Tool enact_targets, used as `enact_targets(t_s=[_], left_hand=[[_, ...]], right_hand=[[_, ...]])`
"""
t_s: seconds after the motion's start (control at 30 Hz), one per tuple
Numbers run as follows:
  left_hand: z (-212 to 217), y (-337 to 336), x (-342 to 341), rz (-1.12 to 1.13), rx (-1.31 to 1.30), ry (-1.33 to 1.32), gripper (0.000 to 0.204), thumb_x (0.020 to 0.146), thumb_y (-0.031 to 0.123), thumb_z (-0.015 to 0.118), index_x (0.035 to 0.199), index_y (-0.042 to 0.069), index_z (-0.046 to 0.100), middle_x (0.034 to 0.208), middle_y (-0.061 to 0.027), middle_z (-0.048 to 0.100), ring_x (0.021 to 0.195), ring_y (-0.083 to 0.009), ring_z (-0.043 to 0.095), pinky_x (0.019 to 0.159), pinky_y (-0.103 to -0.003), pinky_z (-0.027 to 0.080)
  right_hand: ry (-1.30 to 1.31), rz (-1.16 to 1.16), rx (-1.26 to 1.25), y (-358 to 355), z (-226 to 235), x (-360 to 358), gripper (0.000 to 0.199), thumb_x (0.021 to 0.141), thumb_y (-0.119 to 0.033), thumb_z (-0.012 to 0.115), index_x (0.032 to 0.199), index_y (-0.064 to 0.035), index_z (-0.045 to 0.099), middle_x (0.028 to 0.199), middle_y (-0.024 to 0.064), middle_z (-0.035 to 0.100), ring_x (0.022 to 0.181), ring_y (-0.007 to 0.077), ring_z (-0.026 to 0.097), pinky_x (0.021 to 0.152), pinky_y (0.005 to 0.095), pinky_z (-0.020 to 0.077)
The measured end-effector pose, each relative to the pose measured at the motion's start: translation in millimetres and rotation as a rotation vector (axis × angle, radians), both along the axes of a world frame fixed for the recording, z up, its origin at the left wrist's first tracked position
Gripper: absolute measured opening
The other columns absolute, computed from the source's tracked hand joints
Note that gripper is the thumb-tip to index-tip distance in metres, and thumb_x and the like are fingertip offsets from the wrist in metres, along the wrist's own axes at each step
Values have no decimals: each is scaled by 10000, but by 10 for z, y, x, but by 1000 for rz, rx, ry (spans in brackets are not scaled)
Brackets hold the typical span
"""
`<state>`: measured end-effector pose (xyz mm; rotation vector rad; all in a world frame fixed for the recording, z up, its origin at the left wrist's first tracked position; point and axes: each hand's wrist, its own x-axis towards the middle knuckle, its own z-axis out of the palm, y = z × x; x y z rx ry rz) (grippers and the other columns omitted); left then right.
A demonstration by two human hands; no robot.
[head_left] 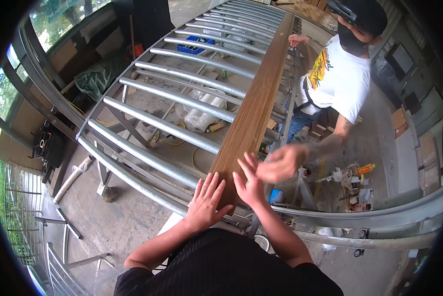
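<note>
a long brown wooden plank (253, 106) lies along a grey metal frame (182, 106) of round crossbars, running from the near end, close to the person wearing the camera, away toward the far end. the person's left hand (205, 200) lies flat on the near end of the plank, palm down, fingers spread and loose, gripping nothing. the right hand (249, 180) rests just beside it on the same end of the plank, fingers stretched out and open, pressing on the wood rather than clutching it.

on the right side of the plank stands a co-worker in a white printed t-shirt (341, 79) and jeans. one hand of theirs (282, 163) is blurred, just right of the plank's near end and close to the person's right hand; i cannot tell whether it touches the wood. their other hand (296, 39) is up by the far stretch of the plank, at its right edge.

under the frame, left of the plank, clear plastic wrapping (204, 111) lies on the concrete floor, and a blue crate (195, 45) sits further toward the far end. right of the plank's near end, small bottles and cans (354, 185) are scattered on the floor.
</note>
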<state>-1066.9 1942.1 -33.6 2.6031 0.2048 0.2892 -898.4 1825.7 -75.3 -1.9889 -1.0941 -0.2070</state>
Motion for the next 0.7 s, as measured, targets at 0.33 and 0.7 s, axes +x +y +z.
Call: enact_targets(t_s=[0.33,0.7], left_hand=[[-657,957,44,356,-282,-285,114,913,107,644,983,21,671,837,-147,662,801,-316,635,738,-388,497],[-754,852,314,216,108,-280,83,839,147,680,789,83,663,756,-52,659,743,-259,607,733,-373,418]], right_hand=[[438,-87,36,-761,-458,-301,445,910,-162,635,1317,-26,517,1334,127,573,1259,223,522,1086,365,384],[221,-162,-308,-849,-650,-246,357,735,-388,771,948,-115,685,987,135,700,1035,322,633,898,449,449]])
